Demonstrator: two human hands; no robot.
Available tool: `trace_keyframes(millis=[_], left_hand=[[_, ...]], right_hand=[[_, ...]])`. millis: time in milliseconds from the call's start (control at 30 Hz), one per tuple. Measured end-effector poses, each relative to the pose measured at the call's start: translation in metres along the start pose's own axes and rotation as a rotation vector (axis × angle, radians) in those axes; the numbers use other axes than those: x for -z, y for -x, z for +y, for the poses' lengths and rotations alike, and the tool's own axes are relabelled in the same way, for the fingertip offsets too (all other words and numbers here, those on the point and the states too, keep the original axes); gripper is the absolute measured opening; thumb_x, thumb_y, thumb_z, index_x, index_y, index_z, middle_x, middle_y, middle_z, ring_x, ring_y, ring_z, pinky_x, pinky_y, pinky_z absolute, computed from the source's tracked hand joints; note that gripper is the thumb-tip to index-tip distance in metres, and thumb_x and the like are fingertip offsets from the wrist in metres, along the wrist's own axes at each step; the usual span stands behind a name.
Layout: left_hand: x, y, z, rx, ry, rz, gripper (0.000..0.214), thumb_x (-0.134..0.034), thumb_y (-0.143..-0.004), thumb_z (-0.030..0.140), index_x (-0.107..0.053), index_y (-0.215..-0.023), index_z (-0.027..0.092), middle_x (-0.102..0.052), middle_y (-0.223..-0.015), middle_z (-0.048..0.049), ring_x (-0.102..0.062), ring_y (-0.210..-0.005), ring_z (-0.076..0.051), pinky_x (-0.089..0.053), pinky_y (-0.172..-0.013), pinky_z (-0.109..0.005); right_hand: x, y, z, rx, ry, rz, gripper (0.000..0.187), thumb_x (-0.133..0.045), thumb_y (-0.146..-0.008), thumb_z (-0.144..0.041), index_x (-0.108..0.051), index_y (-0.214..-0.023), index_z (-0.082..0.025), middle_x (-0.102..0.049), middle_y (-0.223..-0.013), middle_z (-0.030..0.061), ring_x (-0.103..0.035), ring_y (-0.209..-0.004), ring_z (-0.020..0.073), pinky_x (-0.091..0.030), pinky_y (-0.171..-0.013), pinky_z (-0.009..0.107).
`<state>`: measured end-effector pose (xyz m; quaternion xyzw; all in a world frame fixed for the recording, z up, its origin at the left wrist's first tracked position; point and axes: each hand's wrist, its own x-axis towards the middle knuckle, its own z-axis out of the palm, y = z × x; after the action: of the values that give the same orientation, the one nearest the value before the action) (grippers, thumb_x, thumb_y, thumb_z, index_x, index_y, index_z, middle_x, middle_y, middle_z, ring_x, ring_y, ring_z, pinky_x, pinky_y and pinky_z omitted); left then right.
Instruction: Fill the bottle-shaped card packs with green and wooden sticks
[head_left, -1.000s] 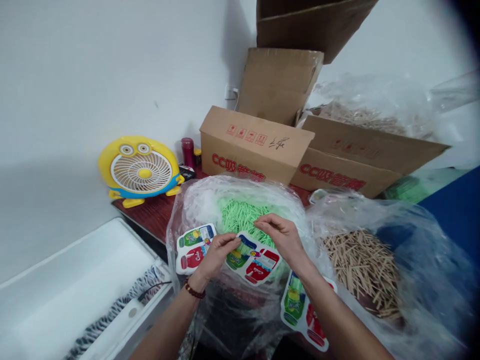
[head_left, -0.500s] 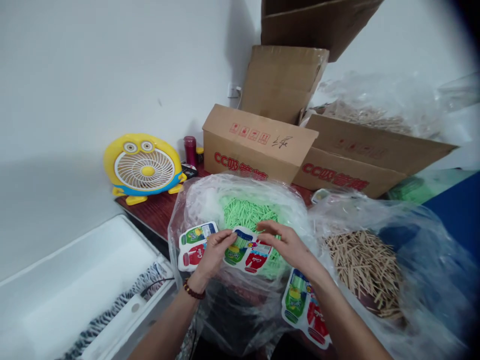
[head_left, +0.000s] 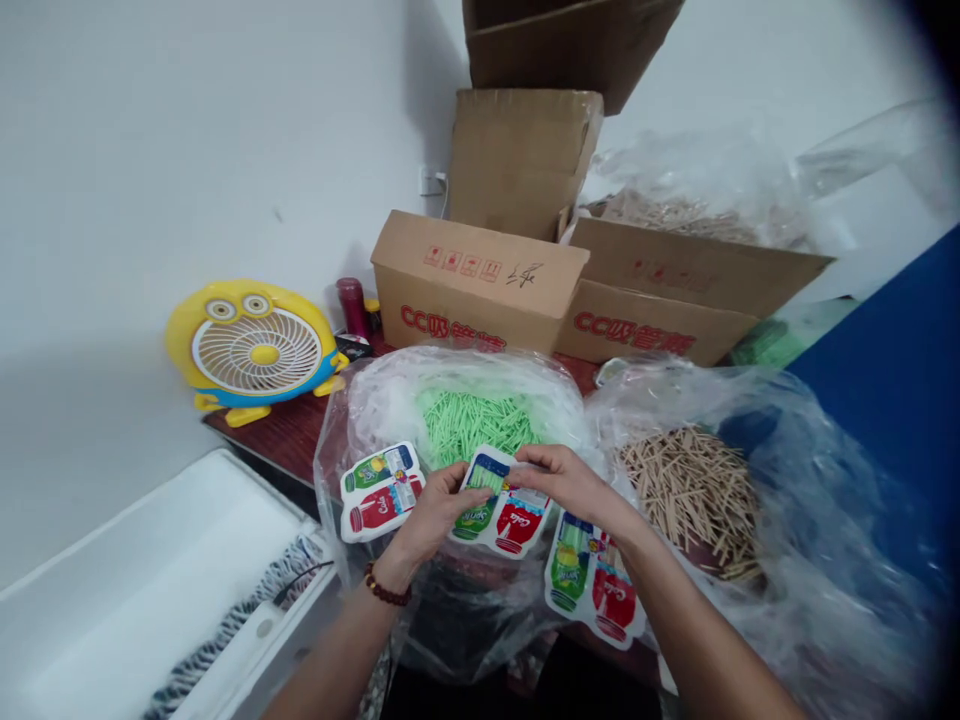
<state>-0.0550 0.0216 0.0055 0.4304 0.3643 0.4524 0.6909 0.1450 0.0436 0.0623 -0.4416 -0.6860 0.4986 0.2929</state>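
Near green sticks (head_left: 474, 424), the left hand (head_left: 439, 508) pinched a Sprite-and-Cola card (head_left: 501, 513) that slackening could drop, while the nearly closed right hand (head_left: 574, 488) hid any hold

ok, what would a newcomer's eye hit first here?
Probably the yellow fan with its two round eyes, on the left end of the dark red table. Next, the bright green sticks heaped in clear plastic at the centre, just beyond the printed card in the left hand. Then the brown sticks piled to the right.
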Motion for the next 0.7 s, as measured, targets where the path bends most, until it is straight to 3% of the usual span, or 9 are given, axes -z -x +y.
trace_keyframes(millis=[167, 300, 467, 700], left_hand=[[-0.014, 0.007, 0.004, -0.018, -0.058, -0.015, 0.027, -0.076, -0.071, 0.032, -0.070, -0.091, 0.015, -0.072, -0.080, -0.0026, -0.064, -0.067, -0.016, -0.049, -0.065, -0.027], [-0.023, 0.011, 0.002, 0.036, 0.005, -0.052, 0.036, -0.078, -0.069, 0.028, -0.068, -0.101, 0.016, -0.073, -0.086, -0.0044, -0.066, -0.072, -0.019, -0.051, -0.069, -0.029], [-0.029, 0.013, 0.001, 0.018, -0.054, -0.056, 0.032, -0.077, -0.069, 0.023, -0.069, -0.098, 0.013, -0.074, -0.089, -0.0071, -0.067, -0.070, -0.019, -0.052, -0.067, -0.030], [-0.031, 0.015, 0.005, 0.006, -0.076, -0.022, 0.028, -0.078, -0.068, 0.023, -0.072, -0.093, 0.013, -0.075, -0.082, -0.0052, -0.066, -0.069, -0.019, -0.052, -0.067, -0.029]], right_hand=[[0.005, 0.008, -0.001, 0.027, -0.011, 0.016, 0.015, -0.063, -0.077, -0.033, -0.066, -0.075, -0.019, -0.060, -0.065, -0.0035, -0.050, -0.058, 0.0111, -0.038, -0.052, 0.021], [0.006, 0.017, -0.001, 0.012, -0.032, 0.042, 0.016, -0.062, -0.077, -0.033, -0.065, -0.068, -0.019, -0.056, -0.059, -0.0043, -0.045, -0.053, 0.0101, -0.034, -0.049, 0.021], [0.008, 0.026, -0.007, 0.044, -0.063, 0.075, 0.013, -0.063, -0.077, -0.032, -0.066, -0.077, -0.020, -0.060, -0.065, -0.0033, -0.050, -0.057, 0.0112, -0.038, -0.054, 0.022], [0.010, 0.027, -0.011, 0.192, 0.139, 0.186, 0.016, -0.056, -0.083, -0.031, -0.068, -0.080, -0.021, -0.064, -0.070, -0.0021, -0.055, -0.065, 0.0136, -0.041, -0.061, 0.025]])
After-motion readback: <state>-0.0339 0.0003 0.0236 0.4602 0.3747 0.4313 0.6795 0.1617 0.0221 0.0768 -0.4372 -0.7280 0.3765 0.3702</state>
